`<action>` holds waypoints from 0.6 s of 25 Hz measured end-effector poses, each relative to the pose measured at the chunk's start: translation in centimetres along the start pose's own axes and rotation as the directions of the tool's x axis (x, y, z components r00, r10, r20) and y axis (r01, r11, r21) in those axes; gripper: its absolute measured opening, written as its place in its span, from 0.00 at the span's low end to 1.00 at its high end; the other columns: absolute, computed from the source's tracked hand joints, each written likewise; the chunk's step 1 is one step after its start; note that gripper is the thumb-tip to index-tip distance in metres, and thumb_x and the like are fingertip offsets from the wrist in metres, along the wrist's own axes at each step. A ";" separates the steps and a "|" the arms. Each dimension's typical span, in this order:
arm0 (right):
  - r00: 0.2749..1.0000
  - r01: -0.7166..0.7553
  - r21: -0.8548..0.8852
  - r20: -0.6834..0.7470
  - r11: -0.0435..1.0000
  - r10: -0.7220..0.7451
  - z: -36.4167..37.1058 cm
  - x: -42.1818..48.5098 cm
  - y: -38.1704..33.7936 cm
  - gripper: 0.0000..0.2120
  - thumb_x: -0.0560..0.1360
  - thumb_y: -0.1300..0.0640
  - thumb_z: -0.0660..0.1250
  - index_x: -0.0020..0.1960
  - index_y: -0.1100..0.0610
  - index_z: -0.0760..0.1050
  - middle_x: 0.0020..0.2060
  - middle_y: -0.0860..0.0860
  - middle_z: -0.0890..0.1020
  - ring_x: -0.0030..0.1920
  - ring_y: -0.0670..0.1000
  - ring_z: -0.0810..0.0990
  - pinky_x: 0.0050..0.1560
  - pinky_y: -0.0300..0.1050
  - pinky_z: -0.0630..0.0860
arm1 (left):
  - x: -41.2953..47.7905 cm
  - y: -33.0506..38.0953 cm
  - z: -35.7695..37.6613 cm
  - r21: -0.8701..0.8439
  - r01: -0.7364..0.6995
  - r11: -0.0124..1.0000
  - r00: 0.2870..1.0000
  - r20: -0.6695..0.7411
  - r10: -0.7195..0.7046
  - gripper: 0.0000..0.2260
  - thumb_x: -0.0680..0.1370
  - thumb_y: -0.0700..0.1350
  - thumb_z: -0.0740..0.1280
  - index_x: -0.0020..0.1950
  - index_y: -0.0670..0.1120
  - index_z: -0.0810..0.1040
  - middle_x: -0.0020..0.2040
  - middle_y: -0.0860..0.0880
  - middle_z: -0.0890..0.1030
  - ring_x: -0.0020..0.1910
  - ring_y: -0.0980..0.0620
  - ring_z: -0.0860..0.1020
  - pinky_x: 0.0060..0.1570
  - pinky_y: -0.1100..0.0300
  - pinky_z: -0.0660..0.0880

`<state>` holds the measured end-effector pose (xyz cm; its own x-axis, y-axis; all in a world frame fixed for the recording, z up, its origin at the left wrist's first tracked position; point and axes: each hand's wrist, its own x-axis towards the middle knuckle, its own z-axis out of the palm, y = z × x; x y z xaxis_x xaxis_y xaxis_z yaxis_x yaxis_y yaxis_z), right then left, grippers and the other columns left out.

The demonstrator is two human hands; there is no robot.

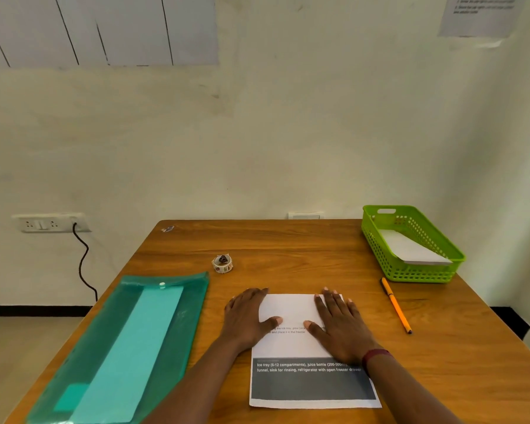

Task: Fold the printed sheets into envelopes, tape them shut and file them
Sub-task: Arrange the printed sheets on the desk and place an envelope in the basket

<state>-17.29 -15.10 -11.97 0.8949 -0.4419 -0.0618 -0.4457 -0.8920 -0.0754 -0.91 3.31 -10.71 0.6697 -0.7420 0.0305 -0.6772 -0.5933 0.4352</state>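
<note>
On the table [288, 249], both flat hands press the printed sheet [294, 344].

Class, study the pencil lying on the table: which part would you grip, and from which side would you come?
Probably the middle of the pencil, pinched across its thin shaft from above. It lies flat on the table, so nothing can slip beneath it; both long sides are bare, and the right hand is nearest.
</note>
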 end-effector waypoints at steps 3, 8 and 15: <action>1.000 0.006 0.007 0.000 1.000 -0.006 0.1 0.1 0.2 0.40 0.76 0.29 0.38 0.79 0.52 0.38 0.79 0.53 0.39 0.78 0.53 0.37 0.76 0.54 0.37 | 0.1 0.4 -0.2 -0.043 0.015 0.999 1.000 -0.016 -0.016 0.35 0.74 0.65 0.66 0.77 0.56 0.59 0.75 0.54 0.63 0.74 0.51 0.60 0.74 0.48 0.53; 0.999 0.019 0.027 0.029 0.999 -0.020 -0.1 0.4 0.4 0.40 0.76 0.28 0.40 0.79 0.51 0.40 0.79 0.53 0.40 0.78 0.53 0.38 0.76 0.54 0.38 | 0.0 0.8 -0.3 -0.091 0.018 0.996 0.999 -0.047 -0.022 0.34 0.73 0.63 0.70 0.76 0.57 0.62 0.72 0.54 0.65 0.72 0.52 0.62 0.73 0.48 0.54; 0.998 0.043 0.170 -0.052 0.984 -0.035 -2.0 0.6 1.3 0.29 0.82 0.41 0.52 0.79 0.51 0.54 0.78 0.51 0.57 0.77 0.52 0.53 0.75 0.50 0.54 | 0.6 1.1 -1.2 0.056 -0.050 0.997 0.998 -0.044 0.052 0.38 0.70 0.63 0.71 0.76 0.56 0.62 0.70 0.52 0.64 0.71 0.49 0.60 0.71 0.43 0.60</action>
<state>-17.33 -16.72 -10.15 0.9099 -0.4147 -0.0070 -0.4035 -0.8812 -0.2463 -0.89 2.53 -9.15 0.6460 -0.7577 0.0926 -0.7257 -0.5721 0.3821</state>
